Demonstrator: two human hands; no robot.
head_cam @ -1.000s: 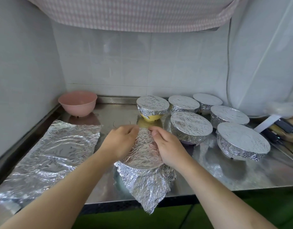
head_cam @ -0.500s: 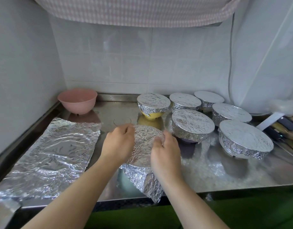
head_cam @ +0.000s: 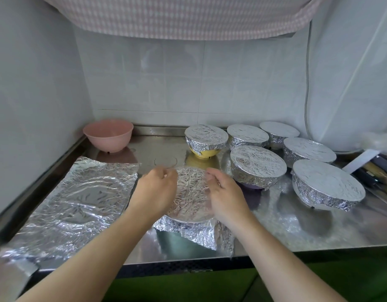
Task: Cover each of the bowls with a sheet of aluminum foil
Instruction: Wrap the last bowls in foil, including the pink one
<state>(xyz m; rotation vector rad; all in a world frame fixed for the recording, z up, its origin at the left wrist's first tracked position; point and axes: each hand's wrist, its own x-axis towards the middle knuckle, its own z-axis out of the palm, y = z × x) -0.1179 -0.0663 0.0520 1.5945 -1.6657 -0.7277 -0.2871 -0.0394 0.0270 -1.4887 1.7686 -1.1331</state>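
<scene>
Aluminium, thin crinkled sheet, item one: the silver foil sheet draped over the near bowl (head_cam: 191,190) sits at the front edge of the stainless steel counter (head_cam: 297,225), its top stretched flat over the rim, its front skirt hanging loose and unfolded toward us. We judge it very light, soft, easily torn, and apt to hold whatever crease we give it; best taken at the overhanging edge and pressed down against the bowl wall, not pulled across the top.

Item two: left hand (head_cam: 155,188), at the left side of that rim, fingers curled; we cannot tell whether they pinch the foil or only rest against it.

Item three: right hand (head_cam: 225,190), at the right side of the rim, fingers likewise curled downward at the foil's edge; hold not determinable.

Item four: the bowl beneath, mostly hidden; a pale wall shows under the skirt. Probably light plastic, so it may slide on the smooth steel if pushed from one side only.

Item five: round pink plastic bowl (head_cam: 108,135), uncovered, at the back left corner.

Item six: spare flat rectangular foil sheet (head_cam: 79,201), lying on the counter at left, well apart from the pink bowl.

Item seven: six foil-covered bowls (head_cam: 258,164), grouped at right, done by our judgement.
</scene>
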